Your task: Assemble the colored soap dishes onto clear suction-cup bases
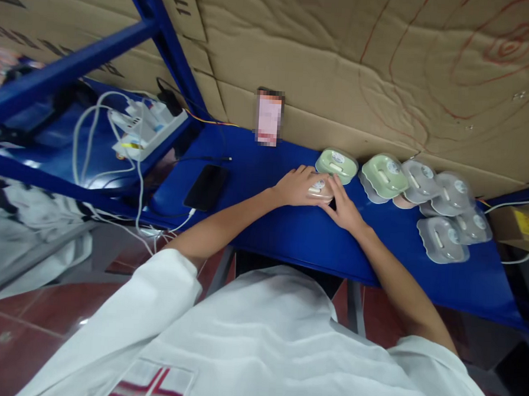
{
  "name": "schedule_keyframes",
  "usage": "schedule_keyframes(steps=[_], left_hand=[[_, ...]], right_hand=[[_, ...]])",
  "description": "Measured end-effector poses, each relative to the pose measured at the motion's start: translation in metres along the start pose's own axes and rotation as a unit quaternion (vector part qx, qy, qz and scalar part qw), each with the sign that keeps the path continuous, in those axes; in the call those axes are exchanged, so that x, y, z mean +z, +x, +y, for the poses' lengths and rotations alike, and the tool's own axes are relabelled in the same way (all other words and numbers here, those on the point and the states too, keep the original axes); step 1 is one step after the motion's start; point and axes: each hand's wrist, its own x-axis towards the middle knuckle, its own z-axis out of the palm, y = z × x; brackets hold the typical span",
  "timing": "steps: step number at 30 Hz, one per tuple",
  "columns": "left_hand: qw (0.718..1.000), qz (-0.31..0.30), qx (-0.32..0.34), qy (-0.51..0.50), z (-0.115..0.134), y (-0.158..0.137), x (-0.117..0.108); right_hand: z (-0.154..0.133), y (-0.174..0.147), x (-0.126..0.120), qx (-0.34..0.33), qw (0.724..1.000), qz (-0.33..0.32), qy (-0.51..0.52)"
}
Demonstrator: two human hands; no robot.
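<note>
A small beige lidded plastic case (pixel 320 192) with a pale strip on its top sits on the blue table between my two hands. My left hand (pixel 295 186) wraps over its left side, fingers bent across the lid. From the right, my right hand (pixel 344 207) holds it, thumb at the near edge and fingers along the far right corner. Just behind them stands a light green case (pixel 336 165) of similar make, bearing a round label. The underside of the held case is hidden.
To the right are a green case (pixel 385 175) and several clear-grey cases (pixel 443 238), some overlapping. A dark phone (pixel 206 187) with a cable lies left. Another phone (pixel 269 118) leans on the cardboard wall (pixel 324 77). A power strip (pixel 150 130) with tangled cords stands further left.
</note>
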Motion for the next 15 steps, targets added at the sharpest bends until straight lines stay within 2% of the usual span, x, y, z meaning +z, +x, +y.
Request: schedule_keyframes(steps=[3, 7, 11, 15], left_hand=[[0.999, -0.045, -0.017, -0.015, -0.002, 0.010, -0.005], [0.985, -0.157, -0.054, -0.041, -0.004, 0.032, -0.016], [0.981, -0.175, -0.075, -0.037, -0.004, 0.046, -0.019], [0.984, -0.167, -0.055, -0.024, -0.009, 0.048, -0.012]], right_hand=[[0.010, 0.011, -0.009, -0.015, 0.999, -0.030, -0.002], [0.031, 0.043, -0.030, -0.067, 0.992, -0.104, -0.013], [0.045, 0.069, -0.044, -0.071, 0.985, -0.143, -0.068], [0.049, 0.065, -0.038, -0.065, 0.985, -0.126, -0.094]])
